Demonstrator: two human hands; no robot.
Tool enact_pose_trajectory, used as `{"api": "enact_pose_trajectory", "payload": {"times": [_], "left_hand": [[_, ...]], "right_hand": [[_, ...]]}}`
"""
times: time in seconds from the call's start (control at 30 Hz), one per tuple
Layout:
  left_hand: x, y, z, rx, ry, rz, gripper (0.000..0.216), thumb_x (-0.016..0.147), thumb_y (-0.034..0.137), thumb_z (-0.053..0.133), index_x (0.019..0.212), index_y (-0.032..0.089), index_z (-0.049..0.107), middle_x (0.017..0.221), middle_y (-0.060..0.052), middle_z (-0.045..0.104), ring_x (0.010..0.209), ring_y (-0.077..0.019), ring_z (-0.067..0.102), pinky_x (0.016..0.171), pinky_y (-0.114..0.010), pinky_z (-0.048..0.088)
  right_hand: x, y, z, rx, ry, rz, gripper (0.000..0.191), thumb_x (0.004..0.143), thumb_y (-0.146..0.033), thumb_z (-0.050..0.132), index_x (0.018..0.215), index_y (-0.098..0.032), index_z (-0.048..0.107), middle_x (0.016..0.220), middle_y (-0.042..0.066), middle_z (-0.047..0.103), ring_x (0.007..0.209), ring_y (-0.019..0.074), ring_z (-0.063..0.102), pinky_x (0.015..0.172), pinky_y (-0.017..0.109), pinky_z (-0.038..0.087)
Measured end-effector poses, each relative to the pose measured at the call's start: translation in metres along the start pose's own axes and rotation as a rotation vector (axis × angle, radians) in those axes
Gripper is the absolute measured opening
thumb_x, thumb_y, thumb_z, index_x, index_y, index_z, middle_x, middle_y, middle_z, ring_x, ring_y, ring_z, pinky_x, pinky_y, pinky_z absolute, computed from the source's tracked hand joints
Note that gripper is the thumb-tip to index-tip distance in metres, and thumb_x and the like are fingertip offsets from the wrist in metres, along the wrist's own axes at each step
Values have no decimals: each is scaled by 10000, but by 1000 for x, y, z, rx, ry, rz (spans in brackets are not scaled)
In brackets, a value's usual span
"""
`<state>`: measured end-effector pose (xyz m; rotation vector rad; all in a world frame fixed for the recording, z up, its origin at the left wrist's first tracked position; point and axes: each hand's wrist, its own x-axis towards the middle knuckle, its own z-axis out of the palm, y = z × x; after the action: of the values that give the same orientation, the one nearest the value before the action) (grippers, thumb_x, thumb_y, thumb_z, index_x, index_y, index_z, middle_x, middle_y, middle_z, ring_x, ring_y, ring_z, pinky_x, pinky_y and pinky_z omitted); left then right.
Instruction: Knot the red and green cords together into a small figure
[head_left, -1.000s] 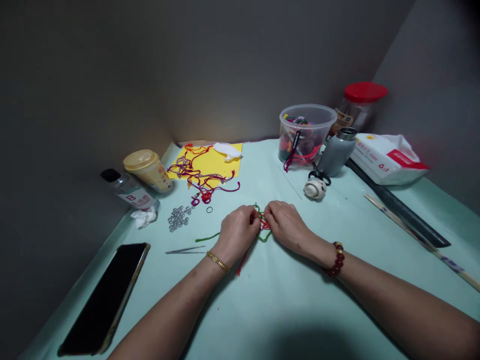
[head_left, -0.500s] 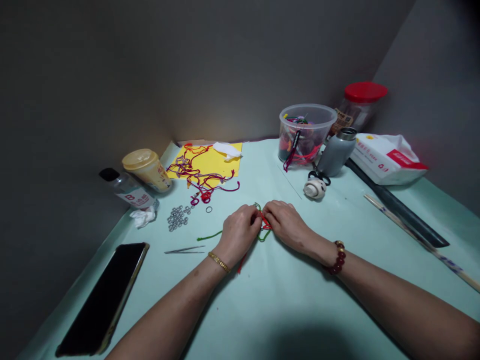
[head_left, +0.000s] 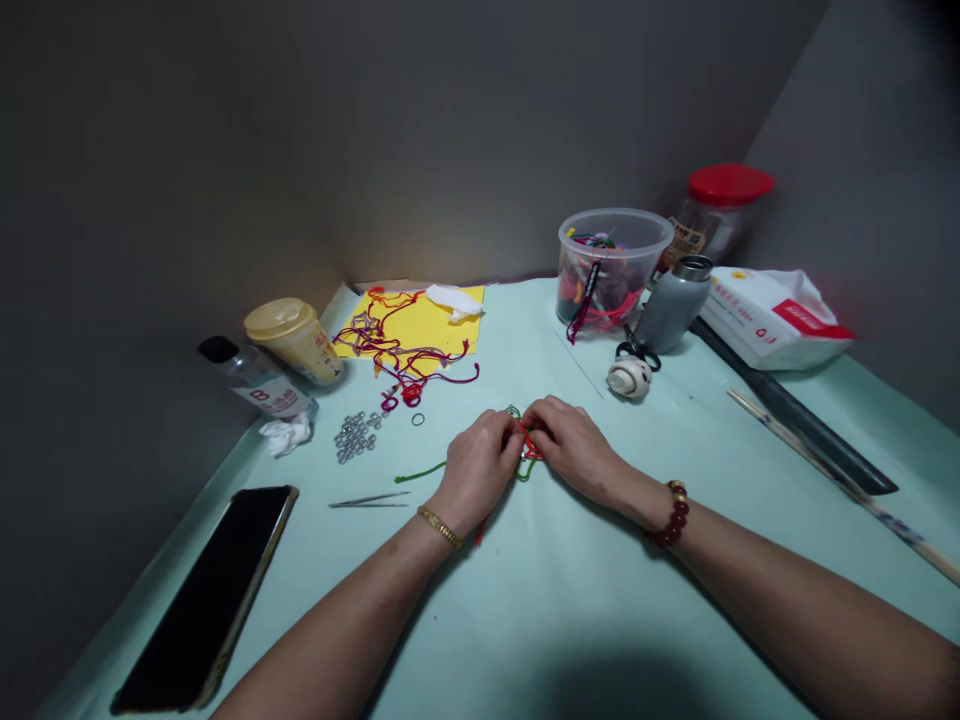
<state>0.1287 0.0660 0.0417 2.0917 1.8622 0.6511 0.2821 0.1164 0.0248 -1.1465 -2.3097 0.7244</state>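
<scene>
Both hands meet at the middle of the pale green table point(head_left: 570, 600). My left hand point(head_left: 478, 466), with a gold bracelet on its wrist, is closed in a pinch on red and green cords point(head_left: 528, 447). My right hand point(head_left: 574, 445), with a dark red bead bracelet, pinches the same cords from the other side. A green cord tail point(head_left: 417, 472) trails left from under my left hand, and a red end point(head_left: 478, 538) shows below the wrist.
Tweezers point(head_left: 369, 499), a black phone point(head_left: 202, 598), small metal rings point(head_left: 355, 436), a crumpled tissue point(head_left: 286, 434), a lying bottle point(head_left: 256, 382) and a yellow cup point(head_left: 295, 340) are left. Yellow paper with cords point(head_left: 405, 330) is behind. A tub of cords point(head_left: 611, 265), grey flask point(head_left: 673, 302), red-lidded jar point(head_left: 721, 210), white bag point(head_left: 776, 317) and long sticks point(head_left: 840, 480) are right.
Both hands have shifted slightly away from me with the cords, the right hand a little left. Nothing else on the table has moved.
</scene>
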Motion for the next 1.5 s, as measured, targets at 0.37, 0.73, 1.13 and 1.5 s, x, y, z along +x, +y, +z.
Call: {"api": "enact_pose_trajectory", "payload": {"times": [0.37, 0.73, 1.13, 1.5], "left_hand": [[-1, -7, -2, -24, -22, 43, 204, 957, 219, 406, 852, 201, 579, 835, -9, 613, 754, -156, 555, 672, -268, 385], [-1, -17, -17, -229, -192, 62, 132, 877, 180, 508, 933, 215, 623, 918, 1, 647, 850, -157, 588, 749, -266, 424], [-5, -12, -19, -180, -216, 95, 88, 866, 284, 574, 903, 234, 637, 900, 1, 579, 809, -154, 565, 740, -272, 427], [-10, -1, -17, -70, -159, 104, 504, 859, 157, 495, 1344, 278, 429, 1013, -20, 593, 870, -175, 581, 770, -295, 463]], "right_hand": [[2, 3, -1, 22, 11, -8, 95, 840, -126, 488, 809, -201, 539, 835, 9, 580, 792, 158, 512, 710, 282, 324], [1, 1, -8, 107, 67, -2, 116, 777, -102, 450, 804, -207, 490, 750, -17, 547, 685, 138, 466, 639, 257, 318], [1, -3, -12, 122, 72, 46, 103, 789, -117, 447, 795, -209, 494, 684, -38, 535, 618, 125, 453, 597, 247, 308], [8, 8, -11, 102, 127, -19, 99, 826, -143, 474, 789, -201, 546, 734, -17, 581, 676, 134, 501, 643, 248, 348]]}}
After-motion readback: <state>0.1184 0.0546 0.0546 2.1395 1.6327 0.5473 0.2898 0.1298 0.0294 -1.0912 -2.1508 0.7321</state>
